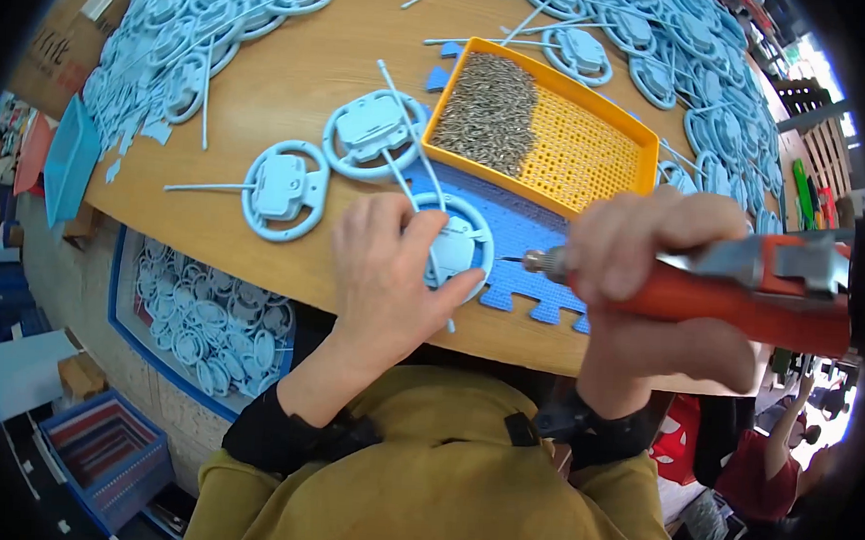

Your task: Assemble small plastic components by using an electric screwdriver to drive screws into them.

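Observation:
A light-blue plastic toy steering wheel (pixel 456 244) lies at the table's front edge, partly on a blue foam mat (pixel 535 238). My left hand (pixel 379 273) grips its left side, thumb and index finger spread across its hub; the other fingers are partly hidden. My right hand (pixel 636 245) is wrapped round a red power screwdriver (pixel 740 308), held level with its bit pointing left. The bit's tip is close to the wheel's right rim; whether they touch I cannot tell. Two similar wheels with thin rods, a nearer one (pixel 283 191) and a farther one (pixel 369 132), lie to the left.
A yellow tray (pixel 592 142) behind the mat holds many small metal screws (pixel 488 108) on its left side. Heaps of light-blue parts cover the table's far left (pixel 197 28) and far right (pixel 683 49). A bin of parts (pixel 208 323) stands below left. Another person (pixel 766 468) is at lower right.

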`<action>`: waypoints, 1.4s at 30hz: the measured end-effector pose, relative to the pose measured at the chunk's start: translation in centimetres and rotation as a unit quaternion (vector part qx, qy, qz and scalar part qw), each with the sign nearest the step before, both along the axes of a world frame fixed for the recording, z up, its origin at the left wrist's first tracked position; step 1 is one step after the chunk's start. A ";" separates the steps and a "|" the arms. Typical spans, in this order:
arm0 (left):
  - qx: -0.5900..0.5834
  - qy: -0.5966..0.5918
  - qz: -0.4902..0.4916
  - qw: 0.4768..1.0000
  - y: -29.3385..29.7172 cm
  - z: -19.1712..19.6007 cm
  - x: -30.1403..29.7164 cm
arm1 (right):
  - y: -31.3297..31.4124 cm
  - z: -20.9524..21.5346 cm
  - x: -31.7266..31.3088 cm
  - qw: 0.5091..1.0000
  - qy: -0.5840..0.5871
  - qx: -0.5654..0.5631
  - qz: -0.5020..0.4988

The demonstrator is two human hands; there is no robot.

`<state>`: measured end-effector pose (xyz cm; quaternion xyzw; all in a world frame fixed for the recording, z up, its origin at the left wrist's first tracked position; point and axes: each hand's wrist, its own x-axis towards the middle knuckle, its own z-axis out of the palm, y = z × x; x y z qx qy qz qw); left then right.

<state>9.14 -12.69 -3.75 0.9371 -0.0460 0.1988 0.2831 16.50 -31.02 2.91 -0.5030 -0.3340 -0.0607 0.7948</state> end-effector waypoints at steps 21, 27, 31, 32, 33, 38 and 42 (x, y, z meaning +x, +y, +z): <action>-0.120 0.033 -0.056 0.991 2.7 -0.8 -1.7 | 7.3 -0.9 -3.5 0.989 0.029 -0.109 0.094; -0.093 0.031 -0.046 0.994 2.6 -0.8 -1.9 | 7.2 -1.5 -3.7 0.978 -0.023 -0.162 0.130; -0.114 0.034 -0.055 0.991 2.7 -0.8 -1.9 | 7.1 -1.6 -3.3 0.988 0.006 -0.127 0.086; -0.120 0.033 -0.056 0.991 2.7 -1.0 -1.8 | 6.7 -1.6 -2.8 0.993 -0.001 -0.058 0.106; -0.120 0.034 -0.056 0.991 2.8 -1.1 -1.8 | 6.3 -1.5 -2.6 0.992 -0.007 0.012 0.124; -0.051 -0.011 -0.018 0.998 3.6 0.9 -2.0 | 4.7 -0.7 -1.8 0.997 0.015 0.018 0.078; -0.089 -0.075 -0.121 0.986 1.8 1.7 -1.3 | 4.2 -0.2 -1.7 0.993 0.009 0.042 0.108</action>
